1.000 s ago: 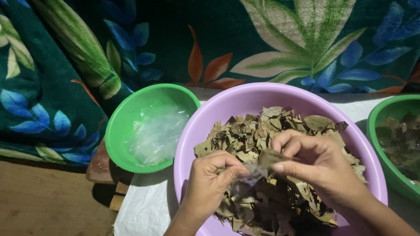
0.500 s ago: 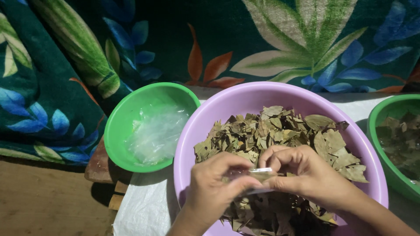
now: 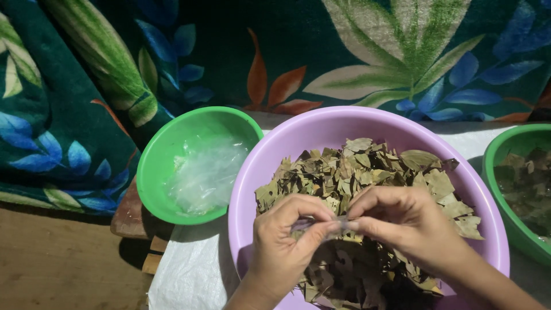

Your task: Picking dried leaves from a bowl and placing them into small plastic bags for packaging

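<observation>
Fingers of the left hand point(image 3: 285, 244) and right hand point(image 3: 404, 221) pinch together on a small clear plastic bag point(image 3: 321, 225), held over the dried leaves point(image 3: 367, 172) in the purple basin point(image 3: 321, 129). The thin film could slip or tear if the 2 hands tug apart. 1 second ago the right hand was higher, with a leaf between the hands.

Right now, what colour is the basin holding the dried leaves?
Lilac purple basin, clearest in the head view.
</observation>
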